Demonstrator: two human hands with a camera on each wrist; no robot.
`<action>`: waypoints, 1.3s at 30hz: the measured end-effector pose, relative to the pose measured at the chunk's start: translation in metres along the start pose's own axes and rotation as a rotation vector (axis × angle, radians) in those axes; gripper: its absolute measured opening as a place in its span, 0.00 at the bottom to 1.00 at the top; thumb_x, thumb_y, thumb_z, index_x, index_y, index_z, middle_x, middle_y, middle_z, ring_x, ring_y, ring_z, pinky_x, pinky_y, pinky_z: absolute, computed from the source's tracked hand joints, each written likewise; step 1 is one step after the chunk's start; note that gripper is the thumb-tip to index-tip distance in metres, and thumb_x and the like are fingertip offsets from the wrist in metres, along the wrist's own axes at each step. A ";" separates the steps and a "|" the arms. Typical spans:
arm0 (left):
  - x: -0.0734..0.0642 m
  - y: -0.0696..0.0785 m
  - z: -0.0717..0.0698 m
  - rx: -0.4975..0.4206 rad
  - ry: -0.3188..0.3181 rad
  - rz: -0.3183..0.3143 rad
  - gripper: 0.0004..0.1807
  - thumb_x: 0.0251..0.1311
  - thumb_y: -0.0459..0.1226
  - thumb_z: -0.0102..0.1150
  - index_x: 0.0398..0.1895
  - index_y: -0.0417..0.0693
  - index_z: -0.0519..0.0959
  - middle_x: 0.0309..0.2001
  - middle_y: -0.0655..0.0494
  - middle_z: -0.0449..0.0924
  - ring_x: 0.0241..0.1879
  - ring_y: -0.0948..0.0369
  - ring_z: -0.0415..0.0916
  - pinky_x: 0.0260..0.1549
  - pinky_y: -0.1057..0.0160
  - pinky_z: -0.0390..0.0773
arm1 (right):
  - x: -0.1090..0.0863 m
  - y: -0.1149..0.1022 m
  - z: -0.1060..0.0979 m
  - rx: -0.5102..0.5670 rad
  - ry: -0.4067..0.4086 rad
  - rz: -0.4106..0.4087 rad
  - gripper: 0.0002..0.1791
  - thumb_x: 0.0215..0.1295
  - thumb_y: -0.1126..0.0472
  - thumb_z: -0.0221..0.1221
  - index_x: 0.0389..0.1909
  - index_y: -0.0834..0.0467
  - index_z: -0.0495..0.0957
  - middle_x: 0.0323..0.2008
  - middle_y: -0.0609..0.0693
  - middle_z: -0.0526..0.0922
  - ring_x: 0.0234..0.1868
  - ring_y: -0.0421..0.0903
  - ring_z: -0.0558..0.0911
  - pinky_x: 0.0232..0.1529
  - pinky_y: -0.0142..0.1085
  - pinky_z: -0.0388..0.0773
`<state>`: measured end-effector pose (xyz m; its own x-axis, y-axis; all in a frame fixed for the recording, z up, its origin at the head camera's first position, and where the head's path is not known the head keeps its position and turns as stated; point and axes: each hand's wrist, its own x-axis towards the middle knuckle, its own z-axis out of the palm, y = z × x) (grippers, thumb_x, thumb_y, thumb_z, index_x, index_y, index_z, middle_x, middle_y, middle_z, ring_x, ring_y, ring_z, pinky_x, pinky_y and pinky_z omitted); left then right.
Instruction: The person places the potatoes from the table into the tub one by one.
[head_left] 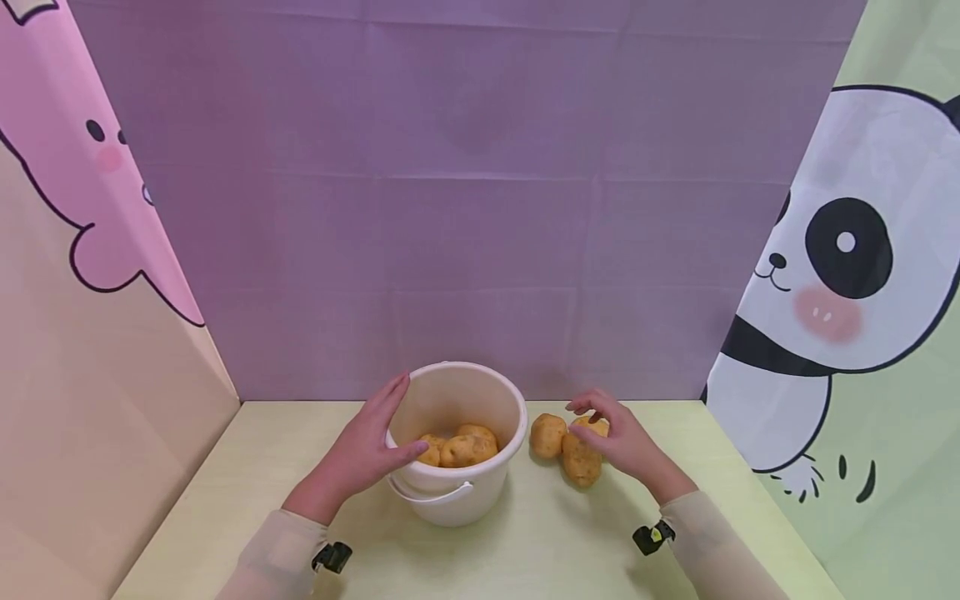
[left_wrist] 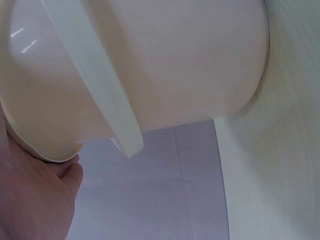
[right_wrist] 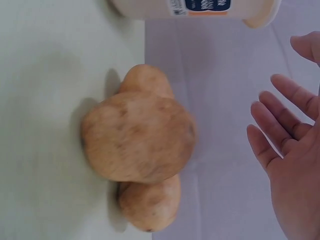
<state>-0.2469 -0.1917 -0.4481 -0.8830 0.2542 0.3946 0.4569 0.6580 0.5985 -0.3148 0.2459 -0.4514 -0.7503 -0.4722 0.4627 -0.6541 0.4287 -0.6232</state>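
A white bucket (head_left: 468, 496) stands upright on the table with several potatoes (head_left: 468, 447) inside. My left hand (head_left: 360, 454) holds its rim from the left, the thumb over the front edge and the fingers along the left side. In the left wrist view, the bucket wall (left_wrist: 190, 55) and its handle (left_wrist: 102, 75) fill much of the picture. To the bucket's right lie three potatoes, close together: a left one (head_left: 547, 436), a front one (head_left: 581, 461) and a rear one, partly hidden. Over them hovers my right hand (head_left: 618, 437), fingers loosely bent, with nothing in its grasp.
A purple cloth wall (head_left: 480, 208) rises at the table's back edge. Side panels carry a pink cartoon figure (head_left: 60, 150) on the left and a panda (head_left: 900, 167) on the right. The pale table (head_left: 540, 558) extends in front of the bucket.
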 end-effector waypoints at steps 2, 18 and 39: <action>0.000 0.000 0.000 -0.002 -0.002 0.000 0.60 0.65 0.60 0.73 0.90 0.40 0.55 0.89 0.41 0.52 0.84 0.34 0.55 0.74 0.25 0.64 | -0.004 0.004 0.002 -0.014 0.008 -0.004 0.13 0.75 0.63 0.70 0.56 0.51 0.85 0.52 0.44 0.84 0.55 0.50 0.83 0.56 0.49 0.83; 0.001 0.001 -0.001 0.009 -0.008 -0.005 0.61 0.66 0.62 0.72 0.90 0.40 0.54 0.89 0.40 0.51 0.84 0.34 0.54 0.74 0.25 0.64 | -0.024 0.028 0.022 -0.178 0.058 -0.033 0.17 0.69 0.63 0.75 0.55 0.63 0.84 0.54 0.56 0.83 0.58 0.59 0.82 0.61 0.52 0.81; 0.000 0.000 0.000 -0.004 -0.008 -0.010 0.60 0.66 0.62 0.71 0.90 0.42 0.54 0.89 0.41 0.51 0.84 0.33 0.54 0.73 0.24 0.65 | -0.035 0.035 0.037 -0.306 0.031 0.056 0.29 0.60 0.59 0.82 0.60 0.59 0.83 0.61 0.54 0.79 0.62 0.55 0.79 0.62 0.57 0.84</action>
<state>-0.2466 -0.1917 -0.4481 -0.8883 0.2537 0.3828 0.4486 0.6580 0.6048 -0.3082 0.2489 -0.5124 -0.7853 -0.4202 0.4548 -0.6070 0.6672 -0.4317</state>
